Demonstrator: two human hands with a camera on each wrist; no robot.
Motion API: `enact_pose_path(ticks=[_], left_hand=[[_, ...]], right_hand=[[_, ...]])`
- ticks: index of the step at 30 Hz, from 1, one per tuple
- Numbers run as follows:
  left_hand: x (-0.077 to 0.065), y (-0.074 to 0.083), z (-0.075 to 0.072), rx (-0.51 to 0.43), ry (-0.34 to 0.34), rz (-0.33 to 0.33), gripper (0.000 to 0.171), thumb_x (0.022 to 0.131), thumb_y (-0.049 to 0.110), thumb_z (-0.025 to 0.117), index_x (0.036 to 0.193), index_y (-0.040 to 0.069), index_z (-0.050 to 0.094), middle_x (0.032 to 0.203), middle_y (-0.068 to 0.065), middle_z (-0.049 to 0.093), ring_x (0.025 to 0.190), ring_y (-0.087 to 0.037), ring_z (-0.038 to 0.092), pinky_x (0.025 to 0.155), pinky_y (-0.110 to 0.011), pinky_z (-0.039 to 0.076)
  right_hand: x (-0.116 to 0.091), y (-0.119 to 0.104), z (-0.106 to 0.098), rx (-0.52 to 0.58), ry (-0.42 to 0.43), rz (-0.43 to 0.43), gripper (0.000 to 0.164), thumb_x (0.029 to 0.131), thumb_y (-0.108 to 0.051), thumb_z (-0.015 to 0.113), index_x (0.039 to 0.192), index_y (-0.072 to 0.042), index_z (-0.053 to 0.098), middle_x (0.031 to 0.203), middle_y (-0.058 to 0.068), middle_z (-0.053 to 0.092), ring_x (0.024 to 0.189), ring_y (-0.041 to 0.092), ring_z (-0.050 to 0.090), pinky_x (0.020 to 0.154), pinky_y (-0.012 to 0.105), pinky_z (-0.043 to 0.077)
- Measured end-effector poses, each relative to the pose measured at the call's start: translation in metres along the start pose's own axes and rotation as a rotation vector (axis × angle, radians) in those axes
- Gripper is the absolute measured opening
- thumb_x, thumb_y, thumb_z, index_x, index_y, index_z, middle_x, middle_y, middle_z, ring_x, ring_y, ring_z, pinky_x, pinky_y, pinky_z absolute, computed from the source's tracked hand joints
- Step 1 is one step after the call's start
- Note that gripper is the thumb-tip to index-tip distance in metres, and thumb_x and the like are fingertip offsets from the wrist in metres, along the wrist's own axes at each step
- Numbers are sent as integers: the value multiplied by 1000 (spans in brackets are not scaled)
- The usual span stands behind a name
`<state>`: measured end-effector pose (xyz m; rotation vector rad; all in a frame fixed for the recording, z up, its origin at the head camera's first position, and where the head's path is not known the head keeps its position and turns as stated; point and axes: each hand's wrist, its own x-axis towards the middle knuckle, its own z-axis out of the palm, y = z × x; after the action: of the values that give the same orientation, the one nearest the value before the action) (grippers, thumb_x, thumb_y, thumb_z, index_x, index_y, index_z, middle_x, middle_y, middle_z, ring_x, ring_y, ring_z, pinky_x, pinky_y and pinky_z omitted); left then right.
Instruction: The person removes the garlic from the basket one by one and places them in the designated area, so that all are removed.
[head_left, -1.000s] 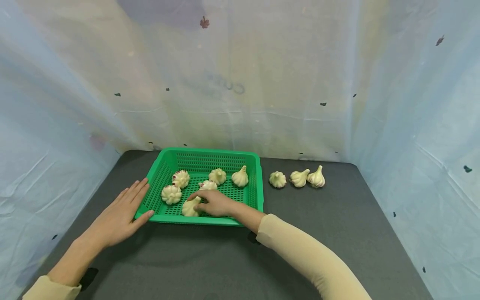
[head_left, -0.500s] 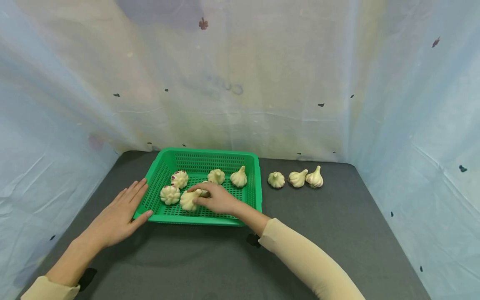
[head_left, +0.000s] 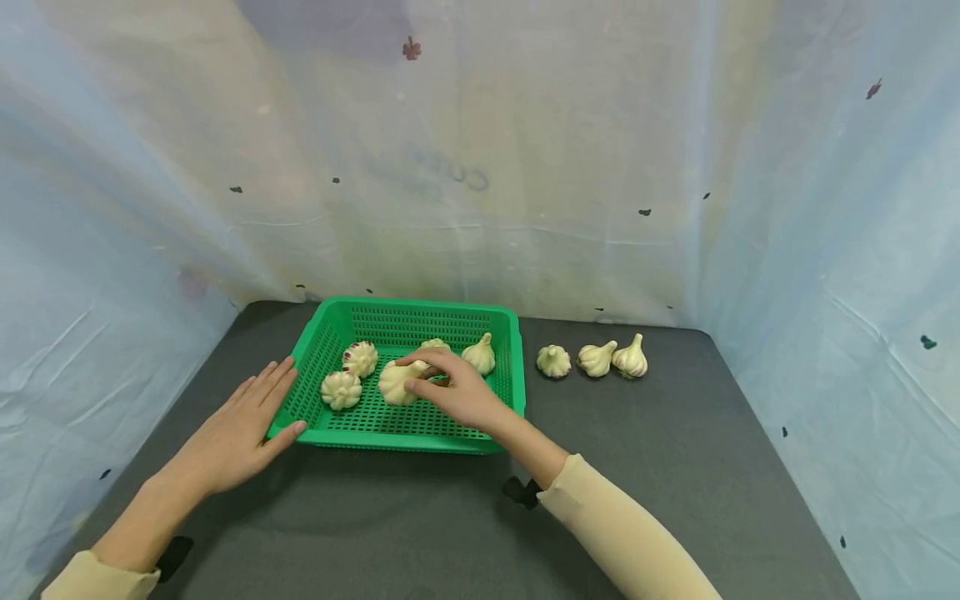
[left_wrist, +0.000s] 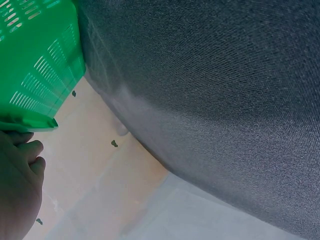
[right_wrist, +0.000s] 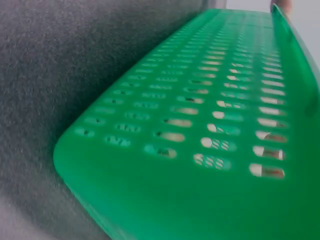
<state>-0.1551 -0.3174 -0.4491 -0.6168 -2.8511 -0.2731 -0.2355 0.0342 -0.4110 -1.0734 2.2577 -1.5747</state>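
Observation:
A green perforated plastic basket (head_left: pixel 390 442) stands on the dark table. My right hand (head_left: pixel 468 393) pinches a whitish garlic bulb (head_left: pixel 395 384) between thumb and fingers, over the inside of the basket. Two bulbs lie at the basket's left, a purple-tipped garlic bulb (head_left: pixel 361 358) and a paler garlic bulb (head_left: pixel 341 390). Behind my right hand, one garlic bulb (head_left: pixel 435 343) is partly hidden; another garlic bulb (head_left: pixel 480 354) stands at the right end. With fingers straight, my left hand (head_left: pixel 243 429) rests along the basket's left rim. The right wrist view shows only the basket's outer wall (right_wrist: pixel 140 185).
To the right of the basket, three bulbs lie on the table (head_left: pixel 622 467): a single garlic bulb (head_left: pixel 553 362), then a garlic bulb (head_left: pixel 597 359) close beside another garlic bulb (head_left: pixel 631 357). Pale plastic sheeting (head_left: pixel 525 208) encloses the table at the back and sides.
My right hand has lifted the garlic bulb from the front of the basket and carried it right and back. It now covers the purple-tipped bulb seen mid-basket earlier. My left hand stays put.

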Motion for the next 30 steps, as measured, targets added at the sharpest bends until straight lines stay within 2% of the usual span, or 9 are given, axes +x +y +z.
enact_pose_path(ticks=[5,12,18,26,30], left_hand=[[1,0,0,3,1,3,83,106,44,59,166,1,20,172,-19,19,161,-26,2,129,-32,-9],[0,0,-1,10,3,7,83,106,44,59,165,0,20,172,-19,18,161,-26,1,129,-32,-9],[0,1,-2,11,-1,0,83,106,45,58,165,0,20,172,-19,18,161,-26,1,129,-32,-9],[0,2,-3,14,0,4,84,105,45,59,165,0,20,171,-20,20,161,-27,4,128,-29,-10],[0,2,-3,11,-2,5,84,106,44,59,165,0,20,171,-20,20,161,-28,4,127,-28,-11]], right_hand=[[-9,-7,-12,25,63,-9,35,107,-19,62,141,-13,65,147,5,54,124,23,58,95,39,56],[-21,-10,-30,101,140,-87,35,107,-10,58,142,-6,62,147,11,53,124,26,58,95,42,57],[-33,-12,-50,122,210,-99,36,108,-11,57,144,-6,59,147,13,51,124,28,58,97,48,56],[-52,-8,-79,90,331,-43,37,109,-12,57,145,-10,59,148,9,50,126,27,58,98,38,52],[-63,-4,-96,93,400,-17,37,108,-13,59,145,-9,60,146,8,53,121,20,60,95,31,53]])
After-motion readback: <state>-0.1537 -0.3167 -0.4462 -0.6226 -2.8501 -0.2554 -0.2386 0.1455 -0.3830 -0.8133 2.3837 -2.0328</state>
